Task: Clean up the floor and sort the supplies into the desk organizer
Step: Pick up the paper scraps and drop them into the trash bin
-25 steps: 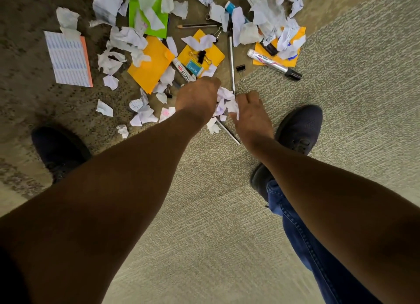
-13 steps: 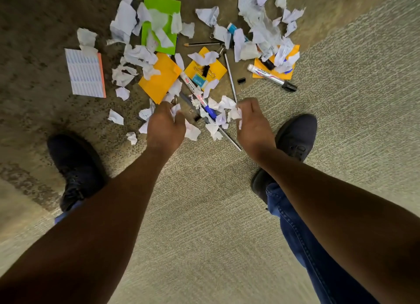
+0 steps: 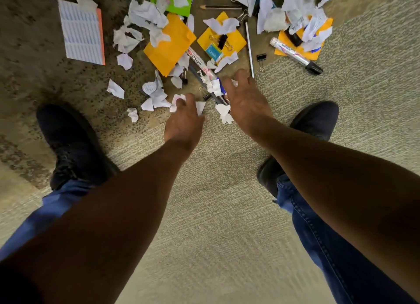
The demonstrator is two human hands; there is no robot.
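Torn white paper scraps (image 3: 156,94) lie scattered over the carpet among office supplies. My left hand (image 3: 184,122) grips a few white scraps, which stick out on both sides of its curled fingers. My right hand (image 3: 246,99) hovers with fingers spread over more scraps (image 3: 214,85) and some dark pens (image 3: 218,98). A red-and-white marker (image 3: 200,64) lies just beyond both hands. Farther right are a thin white pen (image 3: 249,47), a black binder clip (image 3: 261,58) and a silver marker with a black cap (image 3: 295,55). No desk organizer is in view.
Yellow notes (image 3: 169,47) (image 3: 236,42), a green note (image 3: 181,8), a lined notepad (image 3: 81,32), a pencil (image 3: 220,7) and a blue eraser (image 3: 213,51) lie farther out. My dark shoes (image 3: 70,144) (image 3: 316,119) stand either side of the arms. Bare carpet lies toward me.
My left hand has pulled back toward me and to the right, holding scraps. My right hand has reached forward with fingers spread over the pens.
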